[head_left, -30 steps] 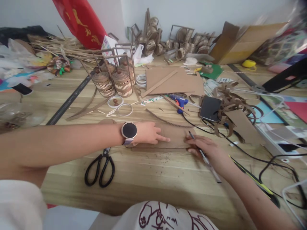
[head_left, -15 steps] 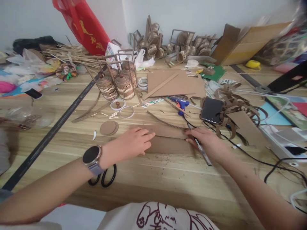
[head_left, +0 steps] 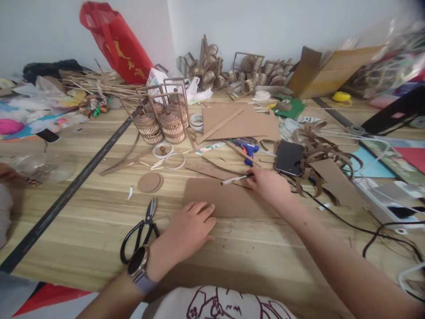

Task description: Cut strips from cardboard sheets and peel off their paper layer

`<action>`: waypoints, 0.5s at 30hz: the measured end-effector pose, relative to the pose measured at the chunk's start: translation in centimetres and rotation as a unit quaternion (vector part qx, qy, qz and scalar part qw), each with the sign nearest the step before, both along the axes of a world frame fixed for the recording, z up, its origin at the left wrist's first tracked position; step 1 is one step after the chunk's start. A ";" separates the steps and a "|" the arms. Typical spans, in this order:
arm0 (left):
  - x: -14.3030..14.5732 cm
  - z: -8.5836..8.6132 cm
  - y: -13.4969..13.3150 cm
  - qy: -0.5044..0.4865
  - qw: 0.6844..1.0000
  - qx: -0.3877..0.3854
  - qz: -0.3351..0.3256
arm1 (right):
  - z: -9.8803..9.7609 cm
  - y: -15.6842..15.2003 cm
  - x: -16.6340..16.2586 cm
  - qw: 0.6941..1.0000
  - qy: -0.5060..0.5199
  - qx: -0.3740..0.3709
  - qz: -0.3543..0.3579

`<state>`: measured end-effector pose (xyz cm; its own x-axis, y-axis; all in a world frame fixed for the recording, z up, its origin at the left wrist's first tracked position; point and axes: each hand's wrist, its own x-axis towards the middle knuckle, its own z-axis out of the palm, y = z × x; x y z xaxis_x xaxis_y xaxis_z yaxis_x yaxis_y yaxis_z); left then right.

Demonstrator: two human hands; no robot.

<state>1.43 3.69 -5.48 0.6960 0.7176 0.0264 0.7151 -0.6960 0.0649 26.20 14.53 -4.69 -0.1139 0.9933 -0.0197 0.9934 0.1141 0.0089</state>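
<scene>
A rectangular piece of brown cardboard (head_left: pixel 229 201) lies flat in front of me. My left hand (head_left: pixel 192 223) rests on its near left edge, fingers stretched out and holding nothing. Over its far right side, my right hand (head_left: pixel 270 188) is closed round a slim pen-like tool (head_left: pixel 234 179) with a whitish barrel, whose free end points left. Just beyond the cardboard, a narrow cardboard strip (head_left: pixel 204 170) runs partly behind the tool and my right hand. Black-handled scissors (head_left: pixel 146 223) lie left of my left wrist.
A blue glue gun (head_left: pixel 249 148) and a phone (head_left: pixel 289 157) lie beyond my right hand. Cardboard discs (head_left: pixel 149 182), tape rings (head_left: pixel 175 160) and small lidded baskets (head_left: pixel 172 126) stand or lie to the left. Curled brown strips (head_left: pixel 318 150) and cables crowd the right.
The narrow strip now lies farther away, apart from the larger cardboard. My left hand has moved nearer to me. My right hand has shifted away from me, and its tool has turned leftward.
</scene>
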 end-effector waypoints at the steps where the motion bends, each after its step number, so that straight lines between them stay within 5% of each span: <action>1: 0.4 0.1 0.0 -0.001 1.000 -0.005 0.001 | 0.0 0.2 -0.7 1.000 -0.001 -0.004 -0.008; 9: 1.3 0.9 0.1 0.000 1.000 -0.014 0.026 | -0.1 -1.0 -1.1 0.998 0.021 -0.004 0.061; 15: 2.2 1.2 3.2 0.010 0.998 -0.025 0.062 | -1.0 -1.5 0.7 0.993 0.035 0.037 0.107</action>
<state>3.60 6.89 -4.31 0.6022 0.7980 -0.0239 0.7967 -0.5988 0.0816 26.90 13.00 -5.72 -0.3205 0.9448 0.0676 0.9452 0.3237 -0.0433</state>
